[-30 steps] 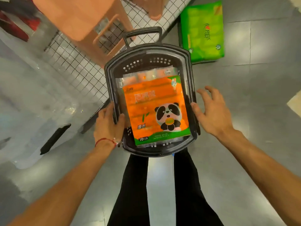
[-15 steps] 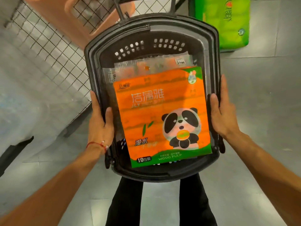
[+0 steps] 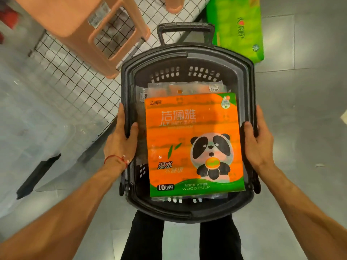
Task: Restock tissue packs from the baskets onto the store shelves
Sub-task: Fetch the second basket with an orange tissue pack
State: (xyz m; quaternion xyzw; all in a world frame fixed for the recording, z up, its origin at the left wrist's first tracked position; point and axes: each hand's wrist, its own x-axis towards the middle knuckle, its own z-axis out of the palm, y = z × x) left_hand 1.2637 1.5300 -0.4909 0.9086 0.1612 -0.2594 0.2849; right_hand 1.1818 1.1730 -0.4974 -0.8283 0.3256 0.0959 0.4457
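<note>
A dark grey shopping basket (image 3: 187,59) fills the middle of the view, its pull handle pointing away from me. Inside lies an orange tissue pack (image 3: 191,143) with a panda picture, on top of more packs whose clear ends show at the far side. My left hand (image 3: 121,139) grips the basket's left rim, thumb inside. My right hand (image 3: 258,141) grips the right rim the same way. The basket is held in front of my legs.
A green tissue pack (image 3: 238,25) lies on the grey floor beyond the basket, at the upper right. A wire grid shelf (image 3: 75,72) with orange plastic stools (image 3: 75,19) runs along the left. Clear plastic bins (image 3: 32,117) sit at the far left.
My hands went from reaching beside the basket to gripping both rims. The basket now looks larger and closer in the view.
</note>
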